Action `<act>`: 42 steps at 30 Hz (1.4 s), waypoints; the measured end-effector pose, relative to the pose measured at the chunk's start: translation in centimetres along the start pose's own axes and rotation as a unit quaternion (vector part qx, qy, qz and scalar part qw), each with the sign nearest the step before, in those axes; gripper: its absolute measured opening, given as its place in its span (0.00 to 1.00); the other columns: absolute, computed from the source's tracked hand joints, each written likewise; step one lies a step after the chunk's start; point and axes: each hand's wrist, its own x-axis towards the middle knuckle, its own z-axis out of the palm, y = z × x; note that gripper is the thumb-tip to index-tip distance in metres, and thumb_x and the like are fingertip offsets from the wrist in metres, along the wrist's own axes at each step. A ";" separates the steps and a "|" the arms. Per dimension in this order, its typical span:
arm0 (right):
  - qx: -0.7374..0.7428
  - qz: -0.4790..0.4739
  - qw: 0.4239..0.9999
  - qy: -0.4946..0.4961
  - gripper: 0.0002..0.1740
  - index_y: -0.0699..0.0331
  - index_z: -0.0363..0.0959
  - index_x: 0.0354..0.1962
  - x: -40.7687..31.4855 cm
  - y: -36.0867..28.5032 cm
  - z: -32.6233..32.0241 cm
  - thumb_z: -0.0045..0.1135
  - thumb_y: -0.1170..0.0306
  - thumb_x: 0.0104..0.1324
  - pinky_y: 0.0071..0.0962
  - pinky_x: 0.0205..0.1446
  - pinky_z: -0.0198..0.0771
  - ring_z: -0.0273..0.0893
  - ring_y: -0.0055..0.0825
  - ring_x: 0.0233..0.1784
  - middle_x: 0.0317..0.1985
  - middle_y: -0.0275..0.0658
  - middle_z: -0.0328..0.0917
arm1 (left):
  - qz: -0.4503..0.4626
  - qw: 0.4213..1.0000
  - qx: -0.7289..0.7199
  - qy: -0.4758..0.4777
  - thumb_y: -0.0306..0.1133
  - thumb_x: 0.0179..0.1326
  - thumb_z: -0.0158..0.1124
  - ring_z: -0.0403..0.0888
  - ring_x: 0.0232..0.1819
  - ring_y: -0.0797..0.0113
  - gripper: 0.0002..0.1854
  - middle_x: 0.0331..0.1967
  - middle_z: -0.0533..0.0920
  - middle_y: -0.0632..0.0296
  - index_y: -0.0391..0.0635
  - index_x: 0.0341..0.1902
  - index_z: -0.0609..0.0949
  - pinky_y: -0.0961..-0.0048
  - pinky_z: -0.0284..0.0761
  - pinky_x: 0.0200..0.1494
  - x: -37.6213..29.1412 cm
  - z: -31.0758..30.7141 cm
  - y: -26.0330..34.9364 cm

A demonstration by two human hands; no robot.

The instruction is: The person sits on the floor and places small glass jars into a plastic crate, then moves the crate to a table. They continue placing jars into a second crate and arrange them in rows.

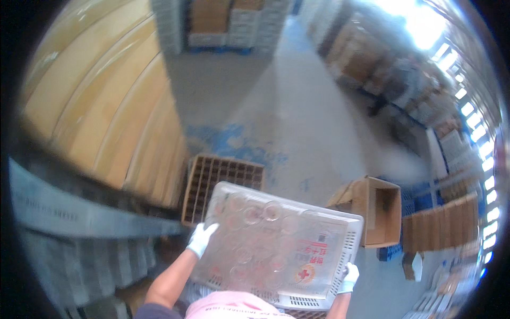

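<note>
A white plastic crate [350, 239] with slotted walls is before me, tilted, close to my body. My left hand [202, 238], in a white glove, grips its left edge, the thumb apart from the fingers. My right hand [350, 278], also gloved, holds the crate's right rim. In the crate lie several round, clear items [272, 211], perhaps glass or plastic, on the left and middle. A printed sheet [318, 259] with a red cross and red writing lies at the right side. Blur hides what the clear items are.
A cardboard box with a grid of dividers [223, 169] stands beyond the crate. Right of it is an open cardboard box [384, 213] beside a row of upright cardboard [442, 225]. Wrapped cartons [119, 91] are stacked at left. A person [400, 81] is at the far right.
</note>
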 end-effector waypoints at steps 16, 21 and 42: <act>-0.018 0.007 0.998 -0.053 0.12 0.59 0.73 0.22 0.2 -2.2 1.0 0.66 0.69 0.62 0.24 0.25 0.56 0.61 0.15 0.20 0.18 0.26 0.69 | 0.033 0.987 0.011 0.155 0.50 0.60 0.73 0.74 0.42 0.70 0.28 0.43 0.80 0.63 0.41 0.52 0.77 0.67 0.73 0.48 -2.1 -0.5 -6.0; -0.019 0.000 0.999 -0.031 0.09 0.60 0.75 0.24 -0.4 -1.4 1.1 0.65 0.69 0.62 0.23 0.27 0.57 0.62 0.15 0.22 0.19 0.25 0.69 | 0.027 0.994 -0.020 0.107 0.54 0.58 0.72 0.77 0.53 0.62 0.36 0.53 0.82 0.54 0.35 0.59 0.77 0.63 0.73 0.58 -1.3 -0.2 -4.9; 0.002 0.071 0.997 -0.014 0.13 0.55 0.66 0.22 -0.9 -3.8 1.6 0.54 0.68 0.67 0.20 0.25 0.53 0.57 0.14 0.19 0.18 0.22 0.61 | -0.046 0.992 0.106 0.052 0.66 0.58 0.65 0.76 0.63 0.46 0.44 0.60 0.79 0.42 0.37 0.61 0.75 0.56 0.71 0.63 -1.2 1.0 0.0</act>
